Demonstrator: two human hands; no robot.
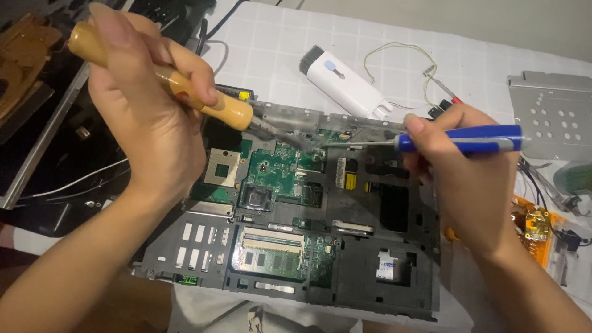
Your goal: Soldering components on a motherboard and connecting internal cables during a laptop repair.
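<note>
An opened laptop chassis with its green board exposed is laid on the white cloth. Above its upper left corner, the left hand is closed around a wooden-handled tool, whose tip is blurred. At the chassis's upper right, the right hand is wrapped around a blue-handled screwdriver; its shaft reaches the board's top edge, where the tip is hard to make out.

Soft even indoor light, faint shadows, slight blur, no glare.
</note>
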